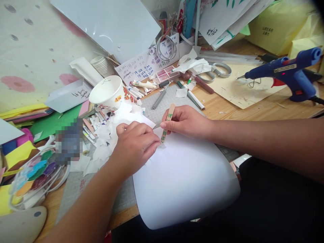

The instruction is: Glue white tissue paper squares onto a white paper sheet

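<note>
A flat wooden craft stick (pixel 170 116) with green markings is gripped between the thumb and fingers of my right hand (pixel 186 120). It leans, its lower end down by a large white paper sheet (pixel 187 179). My left hand (pixel 138 140) is closed, thumb and fingertips pinched at the stick's lower end. A small whitish, translucent bit (pixel 162 146) shows at those fingertips; its kind is not clear. The sheet bends down over the table's front edge. Torn white paper pieces (pixel 101 135) lie to the left of my left hand.
A blue glue gun (pixel 291 72) rests on a tan board (pixel 236 89) at the right. A paper tub (pixel 108 91), several markers (pixel 160 98) and metal scissors (pixel 222 70) are behind my hands. At left is a paint palette (pixel 39 172). A grey cutting mat (pixel 124 195) lies underneath.
</note>
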Demonstrator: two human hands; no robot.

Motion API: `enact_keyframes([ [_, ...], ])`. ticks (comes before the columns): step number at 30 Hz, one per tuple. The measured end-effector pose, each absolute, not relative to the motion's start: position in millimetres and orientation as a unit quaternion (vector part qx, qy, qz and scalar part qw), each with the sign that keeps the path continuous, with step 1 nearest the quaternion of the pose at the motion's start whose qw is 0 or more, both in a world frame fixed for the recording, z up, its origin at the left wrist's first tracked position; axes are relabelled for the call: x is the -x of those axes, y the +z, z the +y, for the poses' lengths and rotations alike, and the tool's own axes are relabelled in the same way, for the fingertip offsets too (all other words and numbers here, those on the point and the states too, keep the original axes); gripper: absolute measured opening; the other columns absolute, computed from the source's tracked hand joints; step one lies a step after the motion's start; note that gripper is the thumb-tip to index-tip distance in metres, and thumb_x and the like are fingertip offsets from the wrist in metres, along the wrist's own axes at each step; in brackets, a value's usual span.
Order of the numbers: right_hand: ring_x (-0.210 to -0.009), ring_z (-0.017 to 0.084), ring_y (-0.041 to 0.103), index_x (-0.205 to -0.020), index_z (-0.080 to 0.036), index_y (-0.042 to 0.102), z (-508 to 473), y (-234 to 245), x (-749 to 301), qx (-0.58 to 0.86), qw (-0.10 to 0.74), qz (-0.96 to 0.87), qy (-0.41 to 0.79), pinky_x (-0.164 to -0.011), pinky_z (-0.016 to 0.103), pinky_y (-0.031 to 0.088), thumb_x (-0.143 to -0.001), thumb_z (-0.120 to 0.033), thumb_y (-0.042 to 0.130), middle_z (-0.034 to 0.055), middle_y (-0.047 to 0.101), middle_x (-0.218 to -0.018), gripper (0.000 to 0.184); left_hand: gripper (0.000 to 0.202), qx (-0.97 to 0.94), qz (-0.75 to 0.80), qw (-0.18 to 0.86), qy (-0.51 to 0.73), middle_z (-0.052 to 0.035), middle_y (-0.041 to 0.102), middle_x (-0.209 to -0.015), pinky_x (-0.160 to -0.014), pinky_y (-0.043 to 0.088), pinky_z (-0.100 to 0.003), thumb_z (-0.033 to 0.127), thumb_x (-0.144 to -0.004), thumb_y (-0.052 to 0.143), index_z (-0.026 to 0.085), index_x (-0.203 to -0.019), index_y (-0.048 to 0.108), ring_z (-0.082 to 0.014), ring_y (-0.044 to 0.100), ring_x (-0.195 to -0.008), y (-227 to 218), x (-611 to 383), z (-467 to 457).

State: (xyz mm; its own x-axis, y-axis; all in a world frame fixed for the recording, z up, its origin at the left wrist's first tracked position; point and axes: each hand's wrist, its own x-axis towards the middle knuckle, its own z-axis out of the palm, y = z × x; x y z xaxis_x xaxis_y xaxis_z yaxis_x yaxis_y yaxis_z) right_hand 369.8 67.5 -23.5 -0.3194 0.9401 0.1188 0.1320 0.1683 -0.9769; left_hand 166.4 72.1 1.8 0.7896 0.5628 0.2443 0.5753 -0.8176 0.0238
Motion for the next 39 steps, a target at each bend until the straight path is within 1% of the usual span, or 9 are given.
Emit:
enact_keyframes([
  [7,-0.054,0.011,0.053,-0.066,-0.015,0.062,71,-25,-369,0.42,0.408,-0.619,0.523,-0.055,0.023,0.04,-0.072,-0.025,0.066,-0.0009,0.061,-0.057,0.012,0.013,0.94,-0.325,-0.006,-0.105,0.0004,0.065,-0.081,-0.073,0.024,-0.039,0.024,-0.084,0.057,0.025,-0.075,0.067,-0.019,0.055,-0.08,0,-166,75],
  [14,-0.049,0.009,0.049,-0.061,-0.016,0.057,76,-31,-371,0.417,0.547,-0.482,0.542,-0.05,0.023,0.038,-0.071,-0.021,0.063,-0.0027,0.054,-0.051,0.013,0.011,0.933,-0.345,-0.031,-0.097,0.0001,0.066,-0.085,-0.075,0.024,-0.04,0.024,-0.083,0.059,0.026,-0.076,0.067,-0.0204,0.056,-0.083,-1,-167,76],
  [19,-0.049,0.009,0.05,-0.062,-0.015,0.059,72,-27,-371,0.385,0.506,-0.526,0.564,-0.051,0.023,0.039,-0.069,-0.024,0.065,-0.0027,0.055,-0.051,0.013,0.01,0.92,-0.373,-0.038,-0.114,0.001,0.066,-0.086,-0.077,0.027,-0.04,0.027,-0.083,0.059,0.027,-0.079,0.068,-0.021,0.058,-0.086,-2,-166,79],
  [22,-0.05,0.01,0.051,-0.062,-0.016,0.059,71,-26,-370,0.397,0.477,-0.543,0.565,-0.052,0.023,0.039,-0.071,-0.026,0.064,-0.0023,0.055,-0.052,0.014,0.011,0.897,-0.41,-0.028,-0.163,0.0005,0.066,-0.088,-0.081,0.032,-0.039,0.027,-0.084,0.056,0.026,-0.082,0.067,-0.0215,0.059,-0.088,4,-157,86],
  [26,-0.05,0.01,0.049,-0.063,-0.016,0.058,72,-27,-370,0.421,0.456,-0.55,0.559,-0.05,0.023,0.037,-0.073,-0.027,0.062,-0.0018,0.056,-0.053,0.014,0.01,0.857,-0.467,-0.026,-0.215,-0.0003,0.065,-0.084,-0.078,0.039,-0.036,0.026,-0.083,0.055,0.025,-0.08,0.065,-0.0215,0.06,-0.086,14,-136,97],
  [29,-0.051,0.01,0.049,-0.064,-0.016,0.059,72,-27,-370,0.431,0.455,-0.547,0.556,-0.051,0.023,0.037,-0.072,-0.026,0.063,-0.0021,0.056,-0.053,0.013,0.008,0.863,-0.469,-0.038,-0.181,-0.0003,0.065,-0.088,-0.08,0.04,-0.036,0.027,-0.078,0.059,0.026,-0.081,0.066,-0.0225,0.06,-0.088,19,-124,101],
  [33,-0.052,0.01,0.05,-0.065,-0.017,0.058,71,-26,-370,0.433,0.457,-0.536,0.563,-0.052,0.023,0.038,-0.071,-0.026,0.064,-0.0026,0.056,-0.053,0.013,0.015,0.888,-0.45,-0.037,-0.092,-0.0018,0.063,-0.1,-0.087,0.035,-0.04,0.029,-0.077,0.06,0.027,-0.091,0.066,-0.0243,0.056,-0.098,18,-123,98],
  [36,-0.051,0.01,0.05,-0.065,-0.016,0.058,71,-26,-370,0.435,0.457,-0.53,0.566,-0.052,0.022,0.038,-0.07,-0.026,0.065,-0.003,0.056,-0.052,0.013,0.018,0.895,-0.444,-0.005,-0.042,-0.002,0.062,-0.105,-0.084,0.029,-0.043,0.029,-0.078,0.06,0.029,-0.095,0.066,-0.0255,0.053,-0.102,12,-129,96],
  [39,-0.051,0.009,0.051,-0.065,-0.016,0.058,71,-25,-370,0.432,0.461,-0.526,0.569,-0.052,0.022,0.038,-0.068,-0.025,0.066,-0.0034,0.056,-0.052,0.012,0.012,0.897,-0.441,0.01,-0.032,-0.0012,0.064,-0.099,-0.08,0.027,-0.043,0.028,-0.077,0.063,0.028,-0.089,0.067,-0.025,0.053,-0.098,8,-134,95],
])
